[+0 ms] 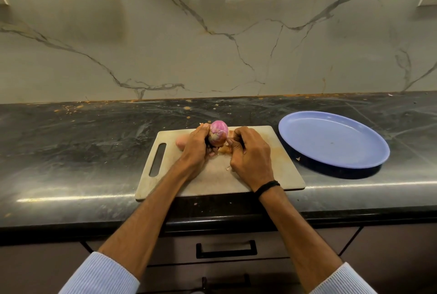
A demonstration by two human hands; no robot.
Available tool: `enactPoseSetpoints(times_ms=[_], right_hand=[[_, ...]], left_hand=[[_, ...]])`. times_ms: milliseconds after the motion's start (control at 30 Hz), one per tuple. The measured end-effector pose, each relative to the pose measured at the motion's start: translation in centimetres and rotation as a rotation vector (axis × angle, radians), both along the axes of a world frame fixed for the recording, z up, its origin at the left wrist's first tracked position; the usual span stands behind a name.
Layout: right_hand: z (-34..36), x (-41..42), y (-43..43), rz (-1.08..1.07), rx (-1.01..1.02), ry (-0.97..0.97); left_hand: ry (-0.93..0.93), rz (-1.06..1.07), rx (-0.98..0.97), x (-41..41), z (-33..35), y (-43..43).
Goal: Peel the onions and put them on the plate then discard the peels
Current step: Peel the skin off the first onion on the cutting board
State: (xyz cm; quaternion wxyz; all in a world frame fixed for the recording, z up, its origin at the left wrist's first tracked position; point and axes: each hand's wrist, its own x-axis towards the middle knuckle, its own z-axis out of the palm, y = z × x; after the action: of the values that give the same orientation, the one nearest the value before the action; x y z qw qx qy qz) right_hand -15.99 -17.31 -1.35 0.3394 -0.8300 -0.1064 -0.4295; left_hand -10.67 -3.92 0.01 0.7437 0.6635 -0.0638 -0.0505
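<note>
Our left hand grips the half-peeled onion above the board; our right hand pinches loose peel in curled fingers. We should pull steadily toward the root, turning the onion, before reaching for the plate.

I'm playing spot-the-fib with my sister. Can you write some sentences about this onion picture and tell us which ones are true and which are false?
1. The left hand holds the purple onion. True.
2. The onion lies on the blue plate. False: the plate holds no onion; the onion is held over the cutting board.
3. The blue plate sits to the right of the cutting board. True.
4. The right hand lies flat on the counter. False: its fingers are curled, right beside the onion.
5. A black band goes round the right wrist. True.
</note>
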Motion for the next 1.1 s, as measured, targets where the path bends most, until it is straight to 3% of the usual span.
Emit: enactPoseSetpoints(times_ms=[433, 733, 933, 1100], right_hand=[[0.4, -0.4, -1.0, -0.12, 0.192, -0.083], [-0.1, 0.3, -1.3, -0.146, 0.091, -0.036], [0.2, 0.1, -0.7, 0.059, 0.051, -0.003], [-0.1, 0.5, -0.7, 0.057, -0.002, 0.037]], left_hand=[[0.072, -0.008, -0.116, 0.0, 0.2, 0.0], [0.081, -0.046, -0.089, 0.2, -0.1, 0.2], [-0.029, -0.069, -0.103, 0.1, -0.1, 0.1], [-0.09, -0.119, -0.068, 0.0, -0.2, 0.4]])
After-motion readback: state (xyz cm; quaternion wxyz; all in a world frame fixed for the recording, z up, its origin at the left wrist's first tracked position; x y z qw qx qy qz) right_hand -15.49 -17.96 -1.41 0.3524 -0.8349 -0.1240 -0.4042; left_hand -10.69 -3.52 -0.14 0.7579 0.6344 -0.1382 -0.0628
